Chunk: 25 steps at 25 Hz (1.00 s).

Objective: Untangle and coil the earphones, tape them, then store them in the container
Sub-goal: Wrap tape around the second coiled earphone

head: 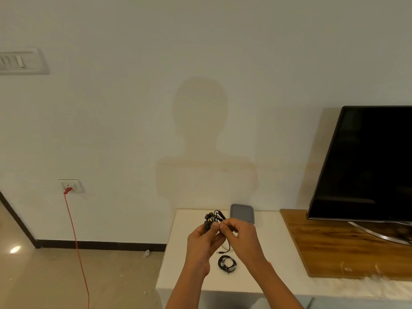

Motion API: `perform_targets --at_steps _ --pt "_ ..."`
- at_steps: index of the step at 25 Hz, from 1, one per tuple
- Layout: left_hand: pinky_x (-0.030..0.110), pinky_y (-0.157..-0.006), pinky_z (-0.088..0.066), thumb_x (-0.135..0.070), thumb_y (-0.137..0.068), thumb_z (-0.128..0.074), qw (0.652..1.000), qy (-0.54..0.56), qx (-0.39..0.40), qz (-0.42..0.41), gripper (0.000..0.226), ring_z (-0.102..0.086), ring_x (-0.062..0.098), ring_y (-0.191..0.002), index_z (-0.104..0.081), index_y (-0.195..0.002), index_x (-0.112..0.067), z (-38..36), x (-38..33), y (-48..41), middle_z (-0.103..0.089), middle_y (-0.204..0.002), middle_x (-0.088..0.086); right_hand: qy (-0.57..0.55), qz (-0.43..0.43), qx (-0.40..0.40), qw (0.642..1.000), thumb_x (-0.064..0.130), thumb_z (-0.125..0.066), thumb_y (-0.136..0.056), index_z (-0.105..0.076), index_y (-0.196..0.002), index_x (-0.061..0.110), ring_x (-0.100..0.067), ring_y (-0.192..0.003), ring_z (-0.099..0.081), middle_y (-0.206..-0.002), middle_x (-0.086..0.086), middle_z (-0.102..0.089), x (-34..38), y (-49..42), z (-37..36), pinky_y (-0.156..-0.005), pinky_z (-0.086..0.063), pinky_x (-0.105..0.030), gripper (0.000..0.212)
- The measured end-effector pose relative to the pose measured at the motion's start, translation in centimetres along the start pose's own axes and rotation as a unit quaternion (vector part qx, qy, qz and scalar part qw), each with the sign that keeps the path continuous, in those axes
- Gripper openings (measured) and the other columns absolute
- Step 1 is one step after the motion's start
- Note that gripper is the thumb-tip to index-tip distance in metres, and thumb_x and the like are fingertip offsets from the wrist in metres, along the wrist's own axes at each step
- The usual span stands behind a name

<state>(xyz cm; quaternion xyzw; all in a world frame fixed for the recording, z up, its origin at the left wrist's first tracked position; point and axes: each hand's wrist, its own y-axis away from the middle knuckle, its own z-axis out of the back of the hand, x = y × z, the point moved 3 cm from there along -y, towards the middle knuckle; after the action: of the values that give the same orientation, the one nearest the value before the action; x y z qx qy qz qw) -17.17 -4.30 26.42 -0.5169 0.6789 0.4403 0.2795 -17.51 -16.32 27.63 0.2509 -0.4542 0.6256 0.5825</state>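
A tangled pair of black earphones (213, 218) is held up above the white table (274, 259). My left hand (201, 244) pinches the bundle from the left, and my right hand (239, 237) pinches it from the right. A loose end of the cable with its jack hangs down to the table (225, 251). A second pair of black earphones (227, 263) lies coiled on the table below my hands. The grey container (242, 213) with its lid on stands at the back of the table, behind my hands.
A black television (365, 163) stands on a wooden board (334, 248) to the right. A red cable (74, 239) hangs from a wall socket on the left, down to the floor. The wall is close behind the table.
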Motion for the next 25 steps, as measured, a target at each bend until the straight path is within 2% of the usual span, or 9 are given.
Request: perform_targets --at_steps 3,11,15,17,18,19,21,23,25 --pt "0.029 -0.069 -0.061 -0.01 -0.09 -0.062 1.0 -0.004 -0.014 0.02 0.011 -0.075 0.023 -0.079 -0.068 -0.097 -0.005 0.3 0.0 -0.1 -0.077 -0.084 0.01 0.021 0.006 0.034 0.999 0.017 -0.065 -0.087 -0.071 -0.088 0.026 -0.002 -0.083 -0.063 -0.082 0.014 -0.069 -0.2 0.1 0.0 -0.074 -0.048 -0.012 0.011" --pt "0.03 -0.073 -0.06 -0.014 -0.087 -0.066 0.997 -0.006 -0.01 0.08 0.018 -0.073 0.025 -0.09 -0.07 -0.101 -0.002 1.3 1.7 -1.6 -0.075 -0.095 0.016 0.154 0.077 0.012 0.985 0.026 -0.054 -0.082 -0.072 -0.076 0.018 -0.016 -0.065 -0.06 -0.066 0.003 -0.069 -2.4 -0.2 -1.6 -0.065 -0.052 -0.039 0.021" --pt "0.033 -0.081 -0.055 -0.017 -0.095 -0.057 0.995 -0.004 -0.045 0.091 0.022 -0.068 0.027 -0.097 -0.066 -0.106 -0.001 2.1 3.2 -2.9 -0.073 -0.098 0.016 0.068 -0.009 0.034 0.997 0.024 -0.065 -0.088 -0.073 -0.095 0.036 -0.001 -0.088 -0.057 -0.091 0.024 -0.066 -3.2 0.7 -1.8 -0.084 -0.042 -0.015 0.016" --pt "0.039 -0.085 -0.053 -0.014 -0.098 -0.049 0.993 0.037 -0.051 0.104 0.021 -0.067 0.029 -0.089 -0.064 -0.098 0.002 2.5 3.4 -3.2 -0.073 -0.085 0.015 -0.026 -0.092 -0.016 0.995 0.026 -0.064 -0.089 -0.063 -0.105 0.041 -0.001 -0.098 -0.056 -0.103 0.02 -0.063 -4.0 1.8 -1.5 -0.089 -0.043 -0.018 0.022" --pt "0.041 -0.086 -0.052 -0.013 -0.099 -0.047 0.991 0.057 -0.049 0.109 0.023 -0.066 0.029 -0.083 -0.063 -0.093 0.002 2.7 3.4 -3.2 -0.072 -0.078 0.015 -0.101 -0.184 -0.058 0.976 0.028 -0.062 -0.091 -0.06 -0.11 0.034 -0.008 -0.097 -0.058 -0.106 0.01 -0.063 -5.2 2.2 -1.6 -0.086 -0.047 -0.024 0.02" --pt "0.042 -0.086 -0.051 -0.011 -0.1 -0.045 0.99 0.071 -0.045 0.111 0.025 -0.064 0.029 -0.08 -0.062 -0.088 0.002 2.9 3.3 -3.2 -0.07 -0.074 0.015 -0.205 -0.308 -0.081 0.926 0.028 -0.059 -0.092 -0.059 -0.113 0.022 -0.016 -0.092 -0.059 -0.106 -0.002 -0.062 -6.3 2.4 -1.9 -0.08 -0.052 -0.03 0.022" --pt "0.042 -0.087 -0.049 -0.011 -0.1 -0.044 0.989 0.088 -0.032 0.113 0.029 -0.064 0.027 -0.078 -0.063 -0.081 0.001 3.1 3.7 -3.3 -0.068 -0.073 0.014 -0.413 -0.511 -0.036 0.753 0.028 -0.058 -0.093 -0.046 -0.122 -0.005 -0.035 -0.088 -0.059 -0.113 -0.023 -0.054 -7.9 3.1 -3.9 -0.072 -0.055 -0.043 0.046" --pt "0.042 -0.087 -0.05 -0.014 -0.099 -0.046 0.986 0.11 -0.017 0.126 0.027 -0.063 0.026 -0.078 -0.063 -0.083 0.001 3.3 4.2 -3.4 -0.067 -0.069 0.012 -0.535 -0.568 0.036 0.624 0.032 -0.056 -0.094 -0.038 -0.124 -0.01 -0.052 -0.104 -0.054 -0.132 -0.031 -0.041 -8.0 3.3 -5.0 -0.087 -0.05 -0.055 0.054" --pt "0.042 -0.087 -0.052 -0.015 -0.098 -0.05 0.984 0.112 -0.006 0.142 0.023 -0.063 0.025 -0.077 -0.063 -0.089 0.001 3.9 4.7 -3.7 -0.065 -0.069 0.012 -0.611 -0.554 0.056 0.562 0.03 -0.053 -0.096 -0.044 -0.125 -0.009 -0.05 -0.101 -0.058 -0.128 -0.032 -0.048 -7.5 2.5 -5.3 -0.089 -0.051 -0.056 0.05"
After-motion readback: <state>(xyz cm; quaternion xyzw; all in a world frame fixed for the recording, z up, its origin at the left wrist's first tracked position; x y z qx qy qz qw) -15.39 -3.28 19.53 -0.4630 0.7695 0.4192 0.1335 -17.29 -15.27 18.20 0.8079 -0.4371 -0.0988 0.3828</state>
